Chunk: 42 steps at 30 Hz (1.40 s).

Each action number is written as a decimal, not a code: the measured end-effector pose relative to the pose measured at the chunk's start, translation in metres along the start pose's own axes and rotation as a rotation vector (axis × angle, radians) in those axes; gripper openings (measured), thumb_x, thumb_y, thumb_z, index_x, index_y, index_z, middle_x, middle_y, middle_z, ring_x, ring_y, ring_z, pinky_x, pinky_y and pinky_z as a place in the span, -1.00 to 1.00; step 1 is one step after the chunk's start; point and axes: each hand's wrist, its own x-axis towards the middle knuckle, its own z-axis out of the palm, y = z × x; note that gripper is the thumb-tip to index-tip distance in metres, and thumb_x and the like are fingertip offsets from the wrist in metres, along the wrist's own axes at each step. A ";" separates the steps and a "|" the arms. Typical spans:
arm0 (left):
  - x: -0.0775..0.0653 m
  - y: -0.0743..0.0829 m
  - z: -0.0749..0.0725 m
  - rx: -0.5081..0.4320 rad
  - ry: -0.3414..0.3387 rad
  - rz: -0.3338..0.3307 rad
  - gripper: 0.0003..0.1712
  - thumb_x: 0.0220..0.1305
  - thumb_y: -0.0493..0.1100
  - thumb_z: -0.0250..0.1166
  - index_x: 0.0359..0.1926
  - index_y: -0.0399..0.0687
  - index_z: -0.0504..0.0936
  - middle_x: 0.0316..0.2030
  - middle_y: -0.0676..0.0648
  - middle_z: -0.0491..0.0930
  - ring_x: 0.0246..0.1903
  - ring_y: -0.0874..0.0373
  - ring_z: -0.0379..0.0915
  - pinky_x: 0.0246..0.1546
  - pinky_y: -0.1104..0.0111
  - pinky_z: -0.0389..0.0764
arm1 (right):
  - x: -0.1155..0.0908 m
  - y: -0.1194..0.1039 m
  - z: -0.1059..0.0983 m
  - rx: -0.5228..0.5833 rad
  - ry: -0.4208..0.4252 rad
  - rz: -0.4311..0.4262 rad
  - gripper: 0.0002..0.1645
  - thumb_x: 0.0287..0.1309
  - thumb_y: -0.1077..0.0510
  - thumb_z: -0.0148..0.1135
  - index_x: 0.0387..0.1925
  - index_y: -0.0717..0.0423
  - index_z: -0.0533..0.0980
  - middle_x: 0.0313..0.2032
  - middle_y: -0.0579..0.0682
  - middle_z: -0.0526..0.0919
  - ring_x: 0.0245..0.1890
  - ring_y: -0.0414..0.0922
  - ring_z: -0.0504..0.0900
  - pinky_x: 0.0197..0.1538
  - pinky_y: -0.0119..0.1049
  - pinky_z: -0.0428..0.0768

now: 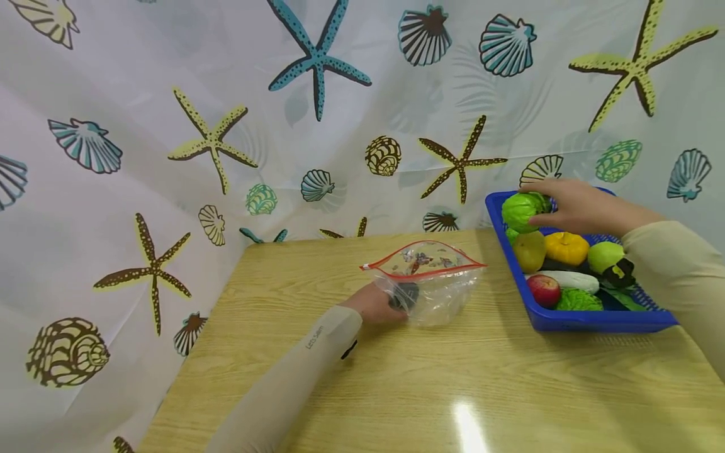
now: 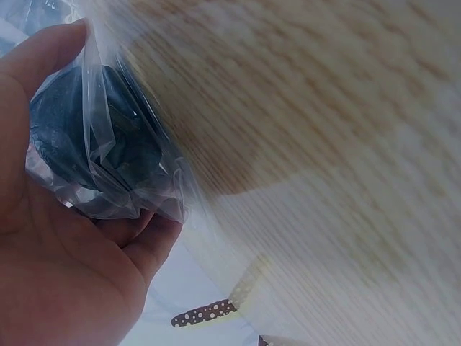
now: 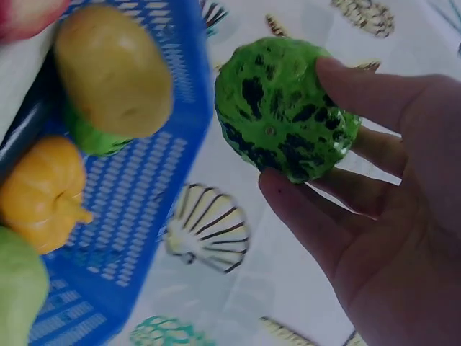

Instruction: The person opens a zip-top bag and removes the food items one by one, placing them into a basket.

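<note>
A clear zip bag (image 1: 447, 296) with a red zip edge stands on the table, its mouth spread apart. My left hand (image 1: 376, 303) grips the bag's left side, fingers and thumb curled round a dark roundish thing (image 2: 61, 130) seen through the plastic; its kind is unclear. Over the back left of the blue basket (image 1: 527, 302), my right hand (image 1: 583, 204) holds a small green pumpkin (image 3: 277, 108). This is round and lobed with dark patches, pinched between thumb and fingers. In the right wrist view it appears beside the basket's rim.
The basket holds a yellow-brown fruit (image 1: 529, 251), an orange pumpkin (image 1: 566, 248), a red apple (image 1: 544, 290), a white vegetable (image 1: 572, 280), a bumpy green vegetable (image 1: 580, 301) and a pale green fruit (image 1: 605, 257). A patterned curtain (image 1: 351, 94) hangs behind the wooden table (image 1: 396, 384).
</note>
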 end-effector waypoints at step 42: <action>0.000 0.001 -0.001 -0.004 -0.012 -0.037 -0.24 -0.05 0.30 0.40 0.09 -0.02 0.49 -0.08 0.00 0.52 -0.16 0.19 0.41 -0.02 0.26 0.51 | 0.028 -0.114 0.049 0.096 0.101 -0.429 -0.75 0.28 0.27 0.11 -0.08 0.02 0.62 -0.25 -0.11 0.70 -0.38 -0.27 0.56 -0.33 -0.20 0.62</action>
